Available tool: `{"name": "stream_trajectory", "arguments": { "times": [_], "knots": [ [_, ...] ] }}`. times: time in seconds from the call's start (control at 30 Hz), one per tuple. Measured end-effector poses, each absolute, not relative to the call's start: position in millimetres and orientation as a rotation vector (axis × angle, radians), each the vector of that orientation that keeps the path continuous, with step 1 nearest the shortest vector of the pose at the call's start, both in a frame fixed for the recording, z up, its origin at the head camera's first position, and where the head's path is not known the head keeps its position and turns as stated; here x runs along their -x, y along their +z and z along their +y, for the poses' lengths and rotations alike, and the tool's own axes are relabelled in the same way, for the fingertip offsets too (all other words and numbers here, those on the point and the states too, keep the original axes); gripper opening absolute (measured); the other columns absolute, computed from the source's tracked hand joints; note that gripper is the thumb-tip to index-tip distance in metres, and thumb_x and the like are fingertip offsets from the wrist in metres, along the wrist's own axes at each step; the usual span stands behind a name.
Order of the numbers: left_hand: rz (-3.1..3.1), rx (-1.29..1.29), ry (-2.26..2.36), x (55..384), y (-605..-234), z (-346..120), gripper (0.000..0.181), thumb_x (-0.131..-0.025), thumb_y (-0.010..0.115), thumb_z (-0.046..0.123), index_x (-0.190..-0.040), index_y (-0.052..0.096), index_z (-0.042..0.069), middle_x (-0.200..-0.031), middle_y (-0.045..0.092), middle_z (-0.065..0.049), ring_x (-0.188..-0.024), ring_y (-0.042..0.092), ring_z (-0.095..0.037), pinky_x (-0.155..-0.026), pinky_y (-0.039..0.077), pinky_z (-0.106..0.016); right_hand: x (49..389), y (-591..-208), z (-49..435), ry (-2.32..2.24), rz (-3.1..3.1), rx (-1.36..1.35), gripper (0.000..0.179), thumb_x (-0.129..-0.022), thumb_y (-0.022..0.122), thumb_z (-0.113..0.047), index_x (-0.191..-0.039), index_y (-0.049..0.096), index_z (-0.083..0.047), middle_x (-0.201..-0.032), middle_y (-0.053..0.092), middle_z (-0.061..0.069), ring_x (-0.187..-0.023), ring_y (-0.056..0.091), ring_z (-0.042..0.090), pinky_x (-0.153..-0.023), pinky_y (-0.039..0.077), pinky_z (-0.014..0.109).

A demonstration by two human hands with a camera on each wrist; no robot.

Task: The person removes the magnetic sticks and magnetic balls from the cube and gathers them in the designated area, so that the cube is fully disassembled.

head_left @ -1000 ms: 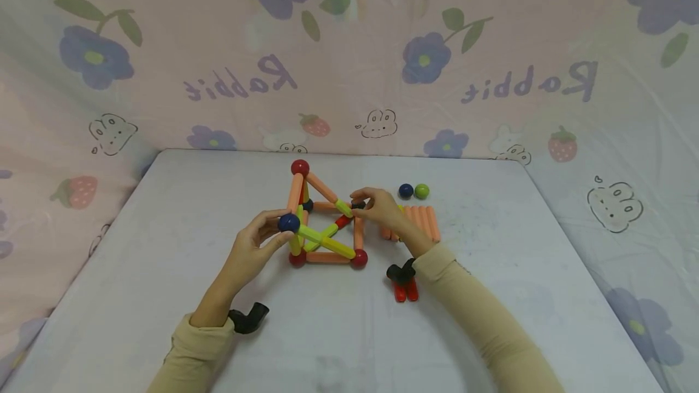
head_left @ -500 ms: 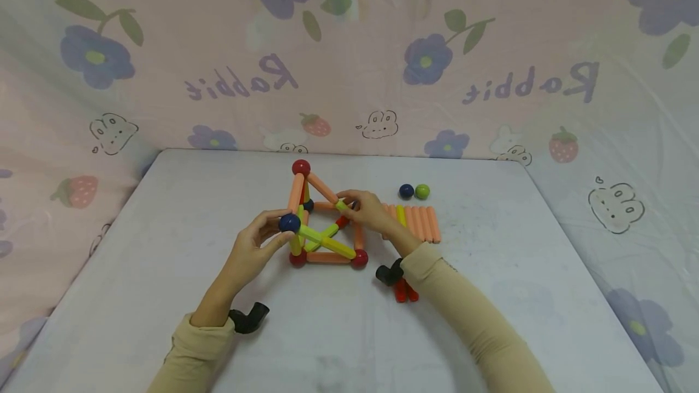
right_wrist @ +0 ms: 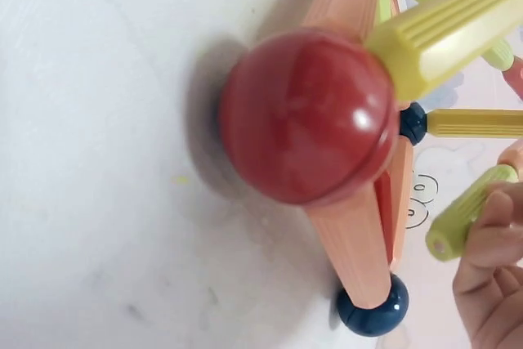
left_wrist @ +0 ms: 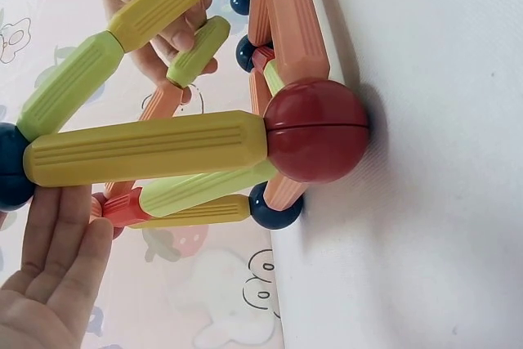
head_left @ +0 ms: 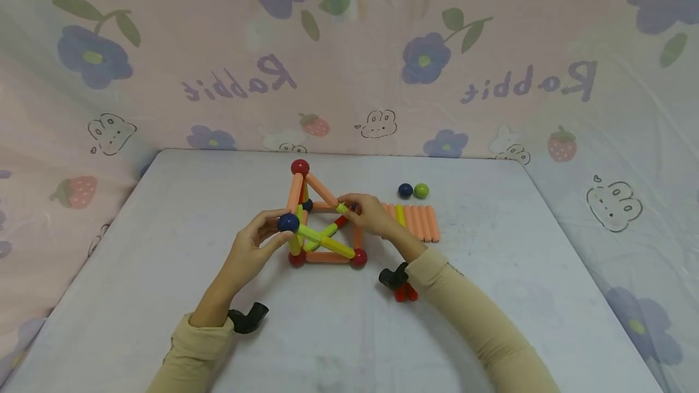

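Observation:
A magnetic stick-and-ball frame (head_left: 327, 257) stands on the table, with red and dark blue balls at its corners. My left hand (head_left: 251, 248) holds the raised dark blue ball (head_left: 288, 223) at its near left, thumb below and fingers behind. My right hand (head_left: 372, 217) pinches a short green stick (left_wrist: 198, 51) between thumb and fingers. This stick continues an orange stick (head_left: 321, 188) that slopes down from the red top ball (head_left: 300, 167). In the right wrist view, the green stick's lower end is free, above the dark blue corner ball (right_wrist: 374, 306).
Right of the frame lies a row of orange sticks (head_left: 423, 223) with one yellow stick (head_left: 401, 215) among them. Behind them sit a loose blue ball (head_left: 405, 190) and a green ball (head_left: 421, 190). Red short sticks (head_left: 406, 293) lie partly under the right wrist camera (head_left: 393, 278).
My right hand has shifted left and slightly toward me, its fingers now farther along the short green stick. The left hand and the frame's base have stayed in place.

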State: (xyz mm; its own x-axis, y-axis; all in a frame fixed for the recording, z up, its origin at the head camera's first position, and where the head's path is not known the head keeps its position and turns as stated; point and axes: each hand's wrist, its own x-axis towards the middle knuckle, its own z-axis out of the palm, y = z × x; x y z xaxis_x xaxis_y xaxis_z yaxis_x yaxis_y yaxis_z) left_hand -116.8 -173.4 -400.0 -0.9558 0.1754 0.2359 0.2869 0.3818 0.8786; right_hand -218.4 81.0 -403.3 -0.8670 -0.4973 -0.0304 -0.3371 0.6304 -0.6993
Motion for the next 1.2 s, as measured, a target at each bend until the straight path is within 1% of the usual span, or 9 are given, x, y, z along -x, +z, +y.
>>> {"name": "stream_trajectory", "arguments": {
  "times": [0.13,0.2,0.3,0.37,0.47,0.67,0.87,1.03,1.2],
  "knots": [
    [-2.53,0.418,-1.629,117.3,-400.3,-173.4,0.042,-0.092,0.065,0.016,-0.13,0.052,0.005,-0.122,0.062,-0.015,-0.104,0.052,0.018,-0.103,0.044,-0.011,215.6,-405.5,85.0,-1.034,2.633,0.725,0.033,-0.095,0.054,-0.007,-0.127,0.061,-0.006,-0.115,0.064,0.018,-0.081,0.053,0.018,-0.064,0.044,0.018],
    [-2.531,0.418,-1.628,117.4,-400.2,-173.4,0.042,-0.092,0.065,0.016,-0.13,0.052,0.005,-0.122,0.062,-0.015,-0.104,0.051,0.018,-0.103,0.044,-0.011,213.3,-407.1,88.9,-1.038,2.621,0.716,0.034,-0.095,0.054,-0.006,-0.127,0.061,-0.006,-0.117,0.064,0.017,-0.082,0.053,0.018,-0.065,0.044,0.018],
    [-2.525,0.42,-1.63,117.4,-399.9,-173.5,0.042,-0.092,0.065,0.016,-0.13,0.052,0.004,-0.121,0.062,-0.015,-0.104,0.052,0.018,-0.102,0.043,-0.007,209.2,-408.4,96.0,-1.08,2.595,0.697,0.033,-0.093,0.056,-0.005,-0.126,0.061,-0.004,-0.117,0.064,0.019,-0.071,0.051,0.015,-0.06,0.042,0.017],
    [-2.52,0.421,-1.632,117.5,-399.8,-173.8,0.041,-0.092,0.065,0.015,-0.129,0.052,0.004,-0.12,0.062,-0.016,-0.104,0.052,0.018,-0.101,0.042,-0.004,206.4,-408.6,101.3,-1.122,2.558,0.674,0.033,-0.091,0.058,-0.003,-0.125,0.06,-0.002,-0.112,0.063,0.021,-0.06,0.046,0.013,-0.053,0.038,0.016],
    [-2.516,0.421,-1.634,117.7,-399.7,-174.4,0.041,-0.092,0.065,0.015,-0.13,0.052,0.003,-0.121,0.062,-0.016,-0.103,0.052,0.017,-0.099,0.041,-0.002,200.5,-406.8,109.6,-1.185,2.509,0.633,0.033,-0.09,0.06,-0.002,-0.123,0.059,0.002,-0.107,0.061,0.024,-0.053,0.044,0.01,-0.049,0.039,0.016],
    [-2.512,0.418,-1.641,117.2,-399.0,-175.7,0.041,-0.092,0.064,0.015,-0.13,0.052,0.002,-0.122,0.061,-0.017,-0.103,0.052,0.017,-0.098,0.041,0.0,185.6,-404.3,128.2,-1.219,2.482,0.536,0.033,-0.088,0.066,-0.007,-0.12,0.06,0.003,-0.104,0.061,0.02,-0.063,0.051,0.011,-0.056,0.049,0.018],
    [-2.505,0.423,-1.664,116.8,-399.7,-174.4,0.042,-0.092,0.064,0.014,-0.129,0.051,0.001,-0.122,0.061,-0.018,-0.103,0.052,0.017,-0.097,0.04,0.001,168.7,-412.1,154.9,-1.166,2.476,0.483,0.035,-0.087,0.069,-0.011,-0.118,0.061,0.004,-0.092,0.06,0.015,-0.061,0.052,0.014,-0.053,0.046,0.019],
    [-2.489,0.442,-1.677,116.9,-400.8,-171.5,0.042,-0.091,0.065,0.013,-0.13,0.052,0.002,-0.124,0.06,-0.018,-0.102,0.053,0.016,-0.097,0.041,0.0,151.3,-421.5,184.7,-1.12,2.477,0.391,0.036,-0.088,0.068,-0.014,-0.119,0.058,0.003,-0.093,0.061,0.014,-0.063,0.055,0.014,-0.052,0.046,0.02],
    [-2.509,0.425,-1.651,117.8,-401.8,-172.7,0.041,-0.092,0.064,0.015,-0.129,0.052,0.003,-0.123,0.062,-0.016,-0.104,0.053,0.016,-0.101,0.043,-0.006,138.7,-428.7,208.2,-1.143,2.475,0.352,0.033,-0.089,0.067,-0.014,-0.113,0.054,0.004,-0.091,0.061,0.015,-0.063,0.054,0.011,-0.051,0.048,0.019]
  ]
}}
